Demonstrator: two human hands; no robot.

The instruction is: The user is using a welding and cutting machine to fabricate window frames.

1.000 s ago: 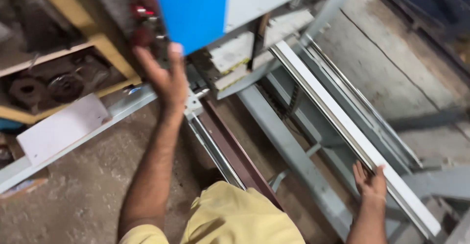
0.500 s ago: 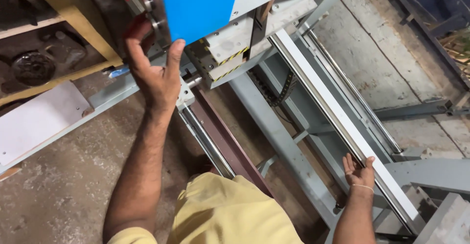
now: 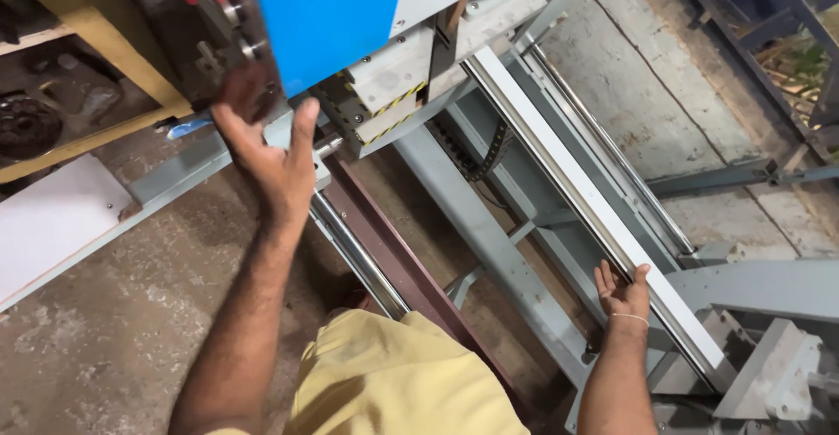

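Note:
My left hand (image 3: 266, 151) is raised with fingers spread, its fingertips at the control panel (image 3: 214, 16) of red and metal buttons beside the blue machine housing (image 3: 328, 11). It holds nothing. My right hand (image 3: 622, 291) rests against the near end of a long white profile strip (image 3: 559, 177) that lies on the machine's grey rails; the fingers curl on its edge. The strip runs from the hand up under the machine head (image 3: 411, 68).
A polished round guide rod (image 3: 354, 256) and a dark brown bar (image 3: 393, 260) run between my arms. Grey steel frame beams (image 3: 489, 234) lie under the strip. A yellow wooden rack (image 3: 79, 59) and a white board (image 3: 48, 221) stand at left on the concrete floor.
My left hand has stayed up at the control panel while the view shifted. My right hand remains on the white strip's near end.

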